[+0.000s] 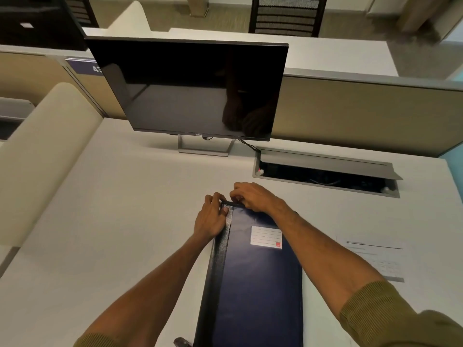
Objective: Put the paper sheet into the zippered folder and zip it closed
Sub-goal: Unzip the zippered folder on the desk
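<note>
A dark blue zippered folder [258,284] lies lengthwise on the white desk, with a white label near its far end and a black zipper band along its left side. My left hand [211,219] pinches the folder's far left corner at the zipper. My right hand [253,197] grips the far edge of the folder, fingers curled over the zipper end. The zipper pull itself is hidden under my fingers. The paper sheet [375,259], white with faint printed lines, lies flat on the desk to the right of the folder, partly behind my right forearm.
A dark monitor [190,88] on a stand sits at the back of the desk [112,209]. An open cable tray [325,176] is recessed at the back right. A beige partition runs behind. A small dark object [181,342] lies at the near edge.
</note>
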The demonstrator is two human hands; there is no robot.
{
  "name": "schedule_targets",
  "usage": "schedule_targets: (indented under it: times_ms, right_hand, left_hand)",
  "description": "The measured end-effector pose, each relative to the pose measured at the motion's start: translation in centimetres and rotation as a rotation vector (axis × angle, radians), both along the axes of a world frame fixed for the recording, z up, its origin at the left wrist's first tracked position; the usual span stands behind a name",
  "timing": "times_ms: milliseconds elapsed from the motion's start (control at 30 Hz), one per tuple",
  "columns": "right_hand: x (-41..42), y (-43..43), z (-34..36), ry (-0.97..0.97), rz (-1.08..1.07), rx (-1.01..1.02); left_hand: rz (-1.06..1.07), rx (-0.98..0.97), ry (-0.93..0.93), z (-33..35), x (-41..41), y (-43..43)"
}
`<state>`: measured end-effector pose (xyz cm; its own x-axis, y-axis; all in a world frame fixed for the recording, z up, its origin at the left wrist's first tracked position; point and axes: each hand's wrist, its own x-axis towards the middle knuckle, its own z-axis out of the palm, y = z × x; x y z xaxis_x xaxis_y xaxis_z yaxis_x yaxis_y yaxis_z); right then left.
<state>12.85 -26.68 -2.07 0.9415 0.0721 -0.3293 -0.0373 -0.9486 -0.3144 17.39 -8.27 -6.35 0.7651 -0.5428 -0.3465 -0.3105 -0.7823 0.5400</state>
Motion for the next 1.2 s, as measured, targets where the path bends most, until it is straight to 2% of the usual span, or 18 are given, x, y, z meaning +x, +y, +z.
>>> schedule_targets:
  times_ms: [367,533,600,700,800,1200]
  right_hand:
    - [-4.3,-3.4,0.2,0.033,-0.062,-0.019]
    - [-4.4,-2.9,0.4,0.044,-0.113,0.035]
    - [-4.3,-2.4,0.3,0.043,-0.132,0.063]
    - [-4.2,-2.1,0.2,0.042,-0.163,0.103]
    - [-4.2,-2.2,0.1,0.042,-0.184,0.13]
    - [-5.9,-5.8,0.9,0.138,-0.114,0.002]
  left_hand:
    - [-0.081,0.018,-0.051,0.6,-0.1,-0.2]
    - [-0.086,0.0,-0.009,1.0,-0.5,-0.8]
    - [-0.145,0.021,-0.037,0.9,-0.4,-0.7]
    - [-0.299,0.066,-0.183,0.9,-0.5,-1.0]
    - [-0.393,0.079,-0.193,0.7,-0.9,-2.1]
    - [-0.319,0.047,-0.084,0.5,0.0,-2.4]
